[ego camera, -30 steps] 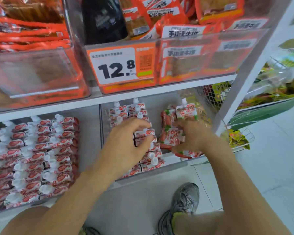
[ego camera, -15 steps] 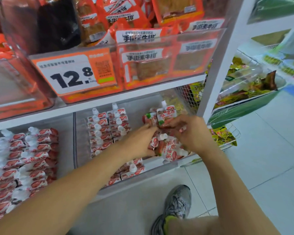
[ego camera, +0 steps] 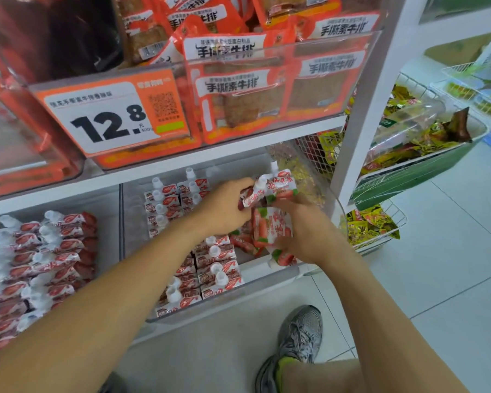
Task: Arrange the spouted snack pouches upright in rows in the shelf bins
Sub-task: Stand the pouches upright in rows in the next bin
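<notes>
While the left hand (ego camera: pixel 227 211) curls its fingers (ego camera: pixel 240 185) round a tilted pouch (ego camera: pixel 254 194) and the right hand (ego camera: pixel 306 236) wraps its fingers (ego camera: pixel 288 204) about another pouch (ego camera: pixel 271 226), both pouches sit low in the right half of the clear bin (ego camera: pixel 238 292), close together and perhaps touching. How many pouches each hand really holds cannot be told; the right may have a second one under its palm.

Behind the hands in the bin one pouch (ego camera: pixel 284 182) stands upright with its spout up. Under and between the hands, loose pouches (ego camera: pixel 243 242) lie flat. Left of the hands, the bin's two neat rows (ego camera: pixel 207 268) run from back to front.

The risks, as I judge them: the left forearm crosses right over those rows, so a drop of the wrist could knock the nearest pouches over. The film is glossy and the pouches soft, so a pinched one may slip or slump instead of standing, the more so with flat pouches underneath as an uneven base. Pressing a new pouch against the rows could tip them leftward. The standing pouch at the back has nothing visible bracing it and could topple if nudged.
</notes>
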Tool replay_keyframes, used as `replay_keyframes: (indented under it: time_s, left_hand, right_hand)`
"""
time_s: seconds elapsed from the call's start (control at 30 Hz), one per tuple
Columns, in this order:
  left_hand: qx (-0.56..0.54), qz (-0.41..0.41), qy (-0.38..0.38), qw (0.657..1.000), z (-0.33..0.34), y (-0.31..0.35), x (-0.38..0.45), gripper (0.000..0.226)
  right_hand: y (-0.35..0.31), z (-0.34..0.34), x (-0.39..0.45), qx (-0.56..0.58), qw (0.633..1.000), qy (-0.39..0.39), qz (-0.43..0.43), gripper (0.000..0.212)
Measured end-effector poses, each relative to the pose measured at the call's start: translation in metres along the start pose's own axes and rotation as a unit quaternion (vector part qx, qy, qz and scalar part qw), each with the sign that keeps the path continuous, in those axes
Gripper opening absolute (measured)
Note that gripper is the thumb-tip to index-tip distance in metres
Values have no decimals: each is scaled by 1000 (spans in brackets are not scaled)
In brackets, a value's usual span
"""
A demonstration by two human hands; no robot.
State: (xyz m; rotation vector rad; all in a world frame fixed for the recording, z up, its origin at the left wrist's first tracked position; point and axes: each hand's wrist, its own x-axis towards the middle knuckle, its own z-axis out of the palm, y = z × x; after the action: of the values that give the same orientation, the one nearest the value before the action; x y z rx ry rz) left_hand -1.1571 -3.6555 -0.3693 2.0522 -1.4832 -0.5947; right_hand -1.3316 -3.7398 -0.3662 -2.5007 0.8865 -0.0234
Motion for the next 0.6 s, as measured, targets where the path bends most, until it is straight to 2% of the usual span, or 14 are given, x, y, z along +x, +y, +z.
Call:
replay_keyframes:
  time_s: [0.13,0.23,0.27,0.33,0.43,0.47,0.53,0.6]
  left_hand:
    - [61,-32,51,996,-7,-12,10,52]
    - [85,-49,81,992,-10,-10,5,59]
    - [98,-44,84,991,-11,-7,3,58]
    - [129,-25,90,987,-13,-2,-2,54]
    - [130,39,112,984,-16,14,-13,36]
    - [116,49,100,987,-16,20,-18,28]
    - [80,35,28,996,-12,29,-25,19]
    - [51,17,-51,997,-1,33,-27,25]
  right_hand:
    - [3,5,14,29,995,93,-3,77]
    - [5,-6,17,65,983,170,17,74]
    - [4,-11,16,83,980,181,12,70]
    - [1,-17,11,131,973,188,-28,50]
    - [-1,-20,-1,149,972,166,-74,24]
    - [0,-22,-5,138,975,155,-73,22]
    - [4,-28,-14,114,980,146,-69,23]
    - [11,-35,-25,100,978,168,-78,24]
